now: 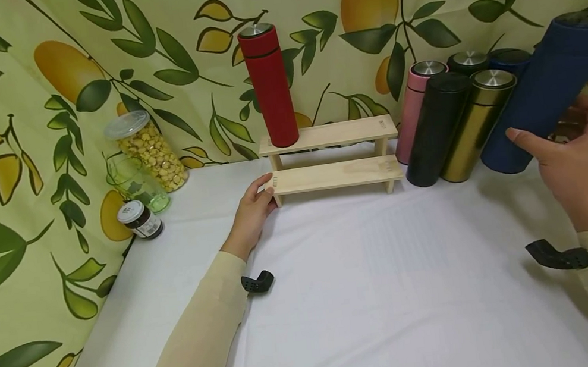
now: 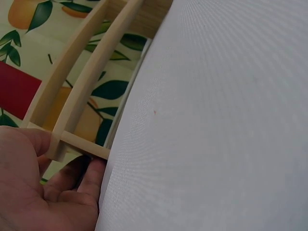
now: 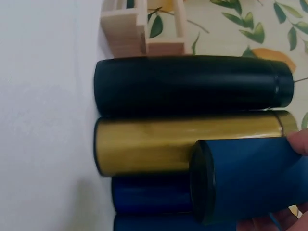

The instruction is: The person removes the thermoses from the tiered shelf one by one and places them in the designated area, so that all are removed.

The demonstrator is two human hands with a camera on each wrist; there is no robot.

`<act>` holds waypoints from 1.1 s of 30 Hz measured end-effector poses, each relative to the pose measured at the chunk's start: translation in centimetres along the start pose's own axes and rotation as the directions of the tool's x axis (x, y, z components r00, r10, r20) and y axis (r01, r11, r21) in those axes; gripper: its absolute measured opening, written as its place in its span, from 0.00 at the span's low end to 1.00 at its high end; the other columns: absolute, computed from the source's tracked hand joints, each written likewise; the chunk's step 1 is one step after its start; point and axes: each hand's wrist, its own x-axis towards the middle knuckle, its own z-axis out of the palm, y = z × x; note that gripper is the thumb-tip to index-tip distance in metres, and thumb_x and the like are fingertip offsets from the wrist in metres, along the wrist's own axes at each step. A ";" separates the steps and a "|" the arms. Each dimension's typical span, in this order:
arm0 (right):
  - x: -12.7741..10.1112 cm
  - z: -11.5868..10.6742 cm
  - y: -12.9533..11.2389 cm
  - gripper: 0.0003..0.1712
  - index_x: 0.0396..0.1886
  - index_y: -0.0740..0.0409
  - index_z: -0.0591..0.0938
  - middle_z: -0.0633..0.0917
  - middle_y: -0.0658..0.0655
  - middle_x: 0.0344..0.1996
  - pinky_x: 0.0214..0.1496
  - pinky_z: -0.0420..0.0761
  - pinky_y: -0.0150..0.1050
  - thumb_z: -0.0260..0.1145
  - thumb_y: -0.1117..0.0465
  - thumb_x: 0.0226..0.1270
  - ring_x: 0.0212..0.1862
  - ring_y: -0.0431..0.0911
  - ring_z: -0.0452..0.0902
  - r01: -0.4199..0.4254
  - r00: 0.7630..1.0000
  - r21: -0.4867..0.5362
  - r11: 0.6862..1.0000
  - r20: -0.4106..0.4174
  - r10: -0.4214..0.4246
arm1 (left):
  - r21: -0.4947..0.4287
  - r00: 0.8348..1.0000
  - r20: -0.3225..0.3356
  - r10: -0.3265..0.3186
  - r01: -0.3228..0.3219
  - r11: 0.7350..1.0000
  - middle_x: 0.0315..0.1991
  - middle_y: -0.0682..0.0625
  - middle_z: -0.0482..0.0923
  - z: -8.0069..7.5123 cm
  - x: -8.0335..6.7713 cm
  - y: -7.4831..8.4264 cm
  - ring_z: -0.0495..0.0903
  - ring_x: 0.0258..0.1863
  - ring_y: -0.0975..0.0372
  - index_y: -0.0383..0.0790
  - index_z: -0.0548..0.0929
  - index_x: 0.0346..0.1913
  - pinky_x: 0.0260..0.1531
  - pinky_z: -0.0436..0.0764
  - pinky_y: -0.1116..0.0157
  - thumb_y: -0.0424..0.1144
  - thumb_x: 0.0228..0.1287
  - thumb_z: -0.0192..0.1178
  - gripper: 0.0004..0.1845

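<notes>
White cloth over the worktop (image 1: pixel 391 293), and a leafy lemon-print curtain (image 1: pixel 21 194) wraps round the back and left side.

The right hand (image 1: pixel 580 168) has its fingers curled around a dark blue flask (image 1: pixel 550 88), holding it tilted and lifted off the cloth at the far right. In the right wrist view its base hangs clear in front of the other flasks. You can't see what's in it, the thing is opaque.

Right beside it is a tight cluster of standing flasks: a gold flask (image 1: pixel 473 128) and a black flask (image 1: pixel 436 129) in front, touching each other, with a pink flask (image 1: pixel 415 108) behind the black one. A couple more steel-lidded ones sit further back, mostly hidden. All capped, contents not visible.

Left of that bunch is a two-step wooden rack (image 1: pixel 331 155). The pink and black flasks stand just beside its right end. A red flask (image 1: pixel 269 87) stands upright on the left end of the upper step, lid on. The lower step is bare.

The left hand (image 1: pixel 254 211) grips the left end of the lower step, thumb on top, fingers tucked under by the leg in the left wrist view.

Over by the curtain on the left, well apart from the rack: a clear plastic jar (image 1: pixel 150 150) with a lid, full of pale yellow puffy bits, an empty-looking green glass (image 1: pixel 138 185) in front of it, and a small dark jar (image 1: pixel 139 219) with a white lid nearest the edge.
</notes>
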 end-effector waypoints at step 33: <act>0.6 1.9 5.3 0.45 0.82 0.44 0.61 0.68 0.37 0.65 0.68 0.68 0.32 0.76 0.55 0.73 0.61 0.31 0.65 -0.084 0.994 0.078 0.993 0.072 0.078 | -0.002 1.000 0.018 0.020 -0.020 1.000 0.77 0.35 0.69 -0.2 0.1 -0.2 0.77 0.71 0.50 0.47 0.72 0.82 0.67 0.79 0.59 0.37 0.90 0.52 0.24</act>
